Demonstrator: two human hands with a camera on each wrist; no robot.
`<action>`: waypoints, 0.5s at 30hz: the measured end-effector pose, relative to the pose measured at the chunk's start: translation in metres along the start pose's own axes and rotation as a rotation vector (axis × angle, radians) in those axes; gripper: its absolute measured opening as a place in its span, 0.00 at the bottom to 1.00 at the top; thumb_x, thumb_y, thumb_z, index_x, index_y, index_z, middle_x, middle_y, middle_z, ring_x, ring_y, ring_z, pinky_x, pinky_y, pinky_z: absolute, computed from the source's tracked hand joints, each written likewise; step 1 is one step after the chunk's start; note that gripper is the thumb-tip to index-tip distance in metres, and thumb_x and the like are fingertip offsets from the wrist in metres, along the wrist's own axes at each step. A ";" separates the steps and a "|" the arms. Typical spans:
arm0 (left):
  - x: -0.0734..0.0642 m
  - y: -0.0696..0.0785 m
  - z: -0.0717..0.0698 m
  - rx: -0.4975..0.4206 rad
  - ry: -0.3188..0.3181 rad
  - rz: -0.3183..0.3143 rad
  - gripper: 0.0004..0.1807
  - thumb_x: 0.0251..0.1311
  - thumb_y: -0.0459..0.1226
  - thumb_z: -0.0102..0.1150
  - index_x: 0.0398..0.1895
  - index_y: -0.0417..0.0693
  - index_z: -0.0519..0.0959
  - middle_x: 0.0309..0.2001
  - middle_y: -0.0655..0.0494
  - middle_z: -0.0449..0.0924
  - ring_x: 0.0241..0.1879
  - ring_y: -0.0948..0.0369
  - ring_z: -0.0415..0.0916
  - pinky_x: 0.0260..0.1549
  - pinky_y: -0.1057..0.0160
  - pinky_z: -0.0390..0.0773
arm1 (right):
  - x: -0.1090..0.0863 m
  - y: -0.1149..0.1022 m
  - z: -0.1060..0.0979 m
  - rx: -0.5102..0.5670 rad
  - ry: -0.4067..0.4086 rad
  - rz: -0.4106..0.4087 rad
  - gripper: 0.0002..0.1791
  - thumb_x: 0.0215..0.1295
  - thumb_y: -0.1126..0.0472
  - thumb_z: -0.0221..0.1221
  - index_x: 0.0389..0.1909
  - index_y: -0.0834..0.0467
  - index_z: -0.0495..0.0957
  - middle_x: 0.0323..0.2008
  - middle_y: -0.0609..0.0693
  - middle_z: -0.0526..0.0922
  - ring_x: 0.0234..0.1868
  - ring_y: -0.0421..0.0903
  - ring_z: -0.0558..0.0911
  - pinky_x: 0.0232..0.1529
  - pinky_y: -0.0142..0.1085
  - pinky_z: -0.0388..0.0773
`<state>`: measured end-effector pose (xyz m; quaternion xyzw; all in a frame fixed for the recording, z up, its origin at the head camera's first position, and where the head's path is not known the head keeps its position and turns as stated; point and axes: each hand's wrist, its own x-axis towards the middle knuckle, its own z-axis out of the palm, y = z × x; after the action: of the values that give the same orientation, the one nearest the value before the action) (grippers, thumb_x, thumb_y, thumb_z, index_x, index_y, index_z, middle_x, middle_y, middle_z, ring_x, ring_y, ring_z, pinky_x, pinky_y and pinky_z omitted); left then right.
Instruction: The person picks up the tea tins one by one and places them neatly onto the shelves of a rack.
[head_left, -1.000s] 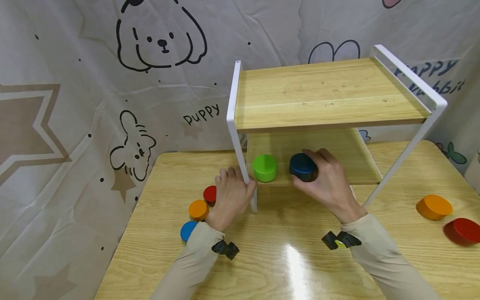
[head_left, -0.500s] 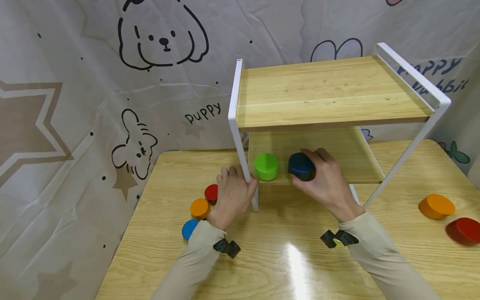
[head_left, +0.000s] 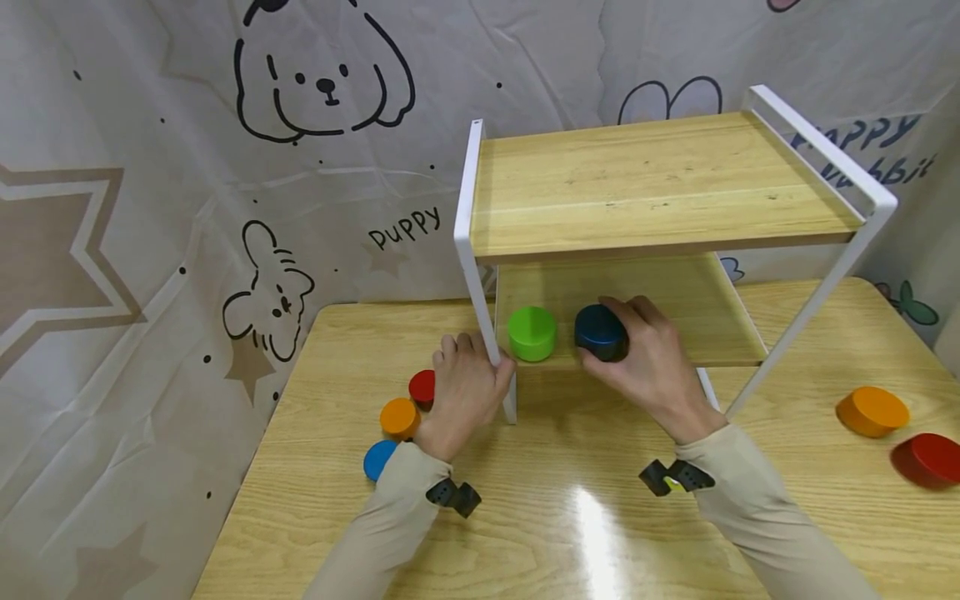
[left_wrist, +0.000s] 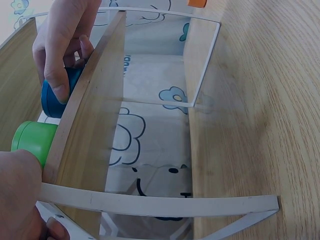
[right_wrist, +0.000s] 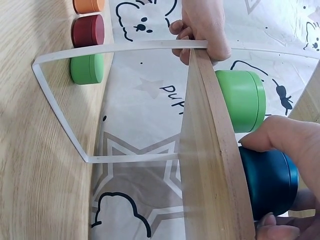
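A two-tier wooden shelf with a white metal frame stands on the table. My left hand grips its left front leg at the height of the lower board, fingers curled behind the leg. On that board, close to the leg, sits a bright green round tin. Just right of it my right hand holds a dark blue round tin between thumb and fingers, its base at the board. A narrow gap separates the two tins; the right wrist view shows the blue one's side.
Left of the shelf on the table lie red, orange and blue tins; another green tin shows in the right wrist view. At the right are orange and red tins. A printed cloth hangs behind.
The dark blue tin and my right hand have shifted slightly left, closer to the green tin. My left hand has stayed on the leg.
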<state>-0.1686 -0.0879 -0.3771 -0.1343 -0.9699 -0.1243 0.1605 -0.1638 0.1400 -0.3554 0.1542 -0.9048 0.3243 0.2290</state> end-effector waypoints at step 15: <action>0.000 -0.001 0.001 -0.037 -0.007 -0.006 0.17 0.64 0.45 0.37 0.25 0.42 0.67 0.23 0.48 0.64 0.27 0.52 0.58 0.26 0.61 0.55 | -0.012 0.003 -0.014 -0.018 0.076 -0.061 0.39 0.43 0.54 0.74 0.57 0.67 0.74 0.40 0.62 0.79 0.23 0.45 0.72 0.22 0.34 0.69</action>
<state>-0.1694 -0.0883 -0.3784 -0.1350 -0.9684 -0.1421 0.1544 -0.1501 0.1530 -0.3533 0.1673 -0.8931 0.3148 0.2744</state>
